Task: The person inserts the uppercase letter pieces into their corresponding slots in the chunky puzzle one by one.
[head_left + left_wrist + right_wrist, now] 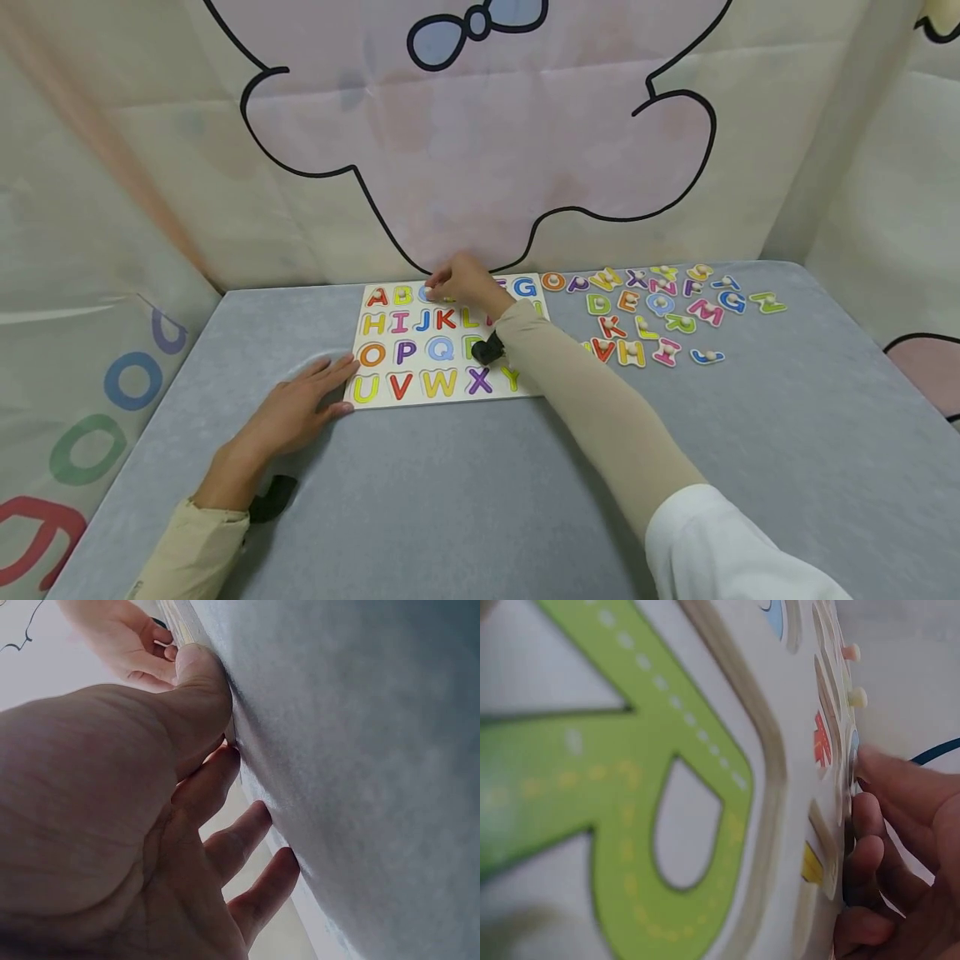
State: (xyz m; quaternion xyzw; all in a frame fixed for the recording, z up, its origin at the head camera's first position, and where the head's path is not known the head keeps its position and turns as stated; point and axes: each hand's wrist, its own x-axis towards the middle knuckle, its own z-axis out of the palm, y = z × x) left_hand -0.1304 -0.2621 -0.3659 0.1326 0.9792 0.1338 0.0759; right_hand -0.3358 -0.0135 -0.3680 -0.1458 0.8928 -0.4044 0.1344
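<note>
A white alphabet puzzle board (382, 396) lies on the table, with rows of colored letter recesses. My left hand (307, 402) is at its left side, thumb and fingertips touching the edge while the other fingers rest on the tabletop. Over the top row, my right hand (467, 283) pinches a blue letter C piece (854, 742) at its slot. Beside it, the A piece (377, 296) and the B piece (403, 294) sit in their slots, knobs standing up. The right hand and forearm hide part of the board's right half.
Loose knobbed letter pieces, such as a pink M (707, 312) and a green Z (768, 302), lie scattered to the board's right. The grey table (450, 500) meets a printed fabric wall (480, 142) at the back.
</note>
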